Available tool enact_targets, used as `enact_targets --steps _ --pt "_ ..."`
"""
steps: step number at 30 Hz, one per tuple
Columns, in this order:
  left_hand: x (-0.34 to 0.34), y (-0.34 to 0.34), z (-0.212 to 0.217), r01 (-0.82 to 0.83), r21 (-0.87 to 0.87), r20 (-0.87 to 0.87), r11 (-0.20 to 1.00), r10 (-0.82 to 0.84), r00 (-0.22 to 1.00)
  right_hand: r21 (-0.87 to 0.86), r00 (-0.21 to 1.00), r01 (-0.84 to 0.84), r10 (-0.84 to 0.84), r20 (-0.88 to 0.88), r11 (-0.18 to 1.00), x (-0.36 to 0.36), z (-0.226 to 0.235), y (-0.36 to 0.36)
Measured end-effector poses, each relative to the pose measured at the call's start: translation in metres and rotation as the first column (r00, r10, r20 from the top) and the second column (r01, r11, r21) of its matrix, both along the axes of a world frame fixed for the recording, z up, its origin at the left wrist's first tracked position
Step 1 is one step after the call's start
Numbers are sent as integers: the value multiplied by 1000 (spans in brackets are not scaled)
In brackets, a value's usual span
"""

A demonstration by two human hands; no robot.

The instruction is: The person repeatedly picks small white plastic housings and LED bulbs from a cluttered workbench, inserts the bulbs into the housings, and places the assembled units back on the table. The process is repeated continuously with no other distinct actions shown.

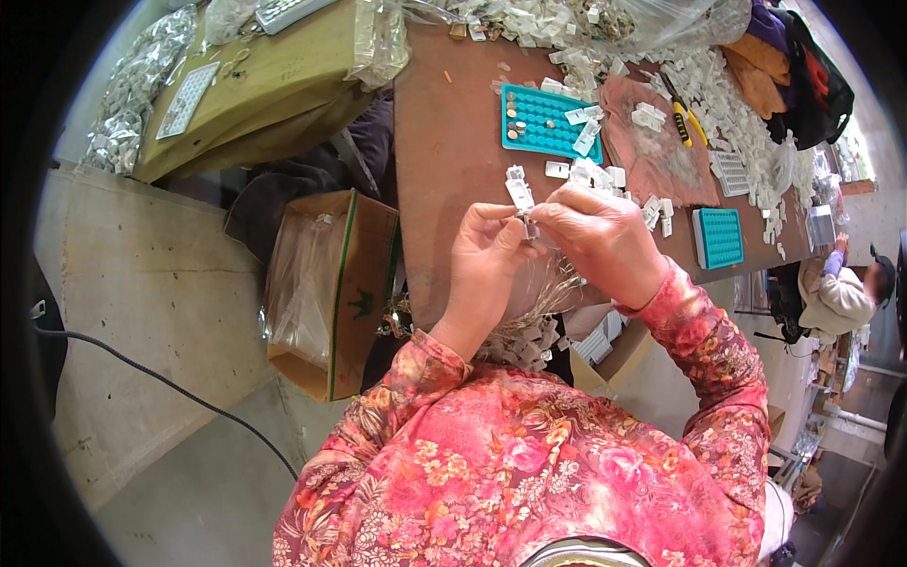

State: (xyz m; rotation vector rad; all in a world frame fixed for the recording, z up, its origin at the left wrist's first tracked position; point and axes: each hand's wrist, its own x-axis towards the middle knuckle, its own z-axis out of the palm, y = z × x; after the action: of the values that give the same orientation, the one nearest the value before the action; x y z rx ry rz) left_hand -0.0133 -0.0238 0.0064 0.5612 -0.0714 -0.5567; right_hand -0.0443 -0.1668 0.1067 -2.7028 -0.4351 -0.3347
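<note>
Both my hands meet over the brown tabletop (439,142), close to its near edge. Between the thumb and fingers of my left hand (484,260) is a small white plastic piece (519,187), its upper end sticking up past the fingertips. My right hand (605,236) is closed in a pinch at the lower end of the same piece; the fingertips hide the exact contact. Loose white plastic pieces (590,174) lie just beyond my right hand. Further off, a teal tray (543,109) with rows of pockets holds several small round metal-looking discs and some white pieces.
A pink cloth (661,151) carries yellow-handled pliers (682,123). Another teal tray (723,236) stands at right, near heaped white parts (699,85). An open cardboard box (364,283) with plastic bags adjoins the table's left side. Another person (841,293) is at far right.
</note>
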Motion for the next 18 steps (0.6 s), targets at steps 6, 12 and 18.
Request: enact_targets --steps 6,12,18 --pt "0 0 1 11 -5 -2 1000 -11 1000 163 996 24 -39 86 986 0 -2 -2" --pt "0 2 2 26 21 -15 999 -26 1000 291 998 56 -54 -14 955 4 -7 -1" --pt "1 1 2 25 17 -52 1000 -24 998 88 976 -71 51 212 994 0 -16 0"
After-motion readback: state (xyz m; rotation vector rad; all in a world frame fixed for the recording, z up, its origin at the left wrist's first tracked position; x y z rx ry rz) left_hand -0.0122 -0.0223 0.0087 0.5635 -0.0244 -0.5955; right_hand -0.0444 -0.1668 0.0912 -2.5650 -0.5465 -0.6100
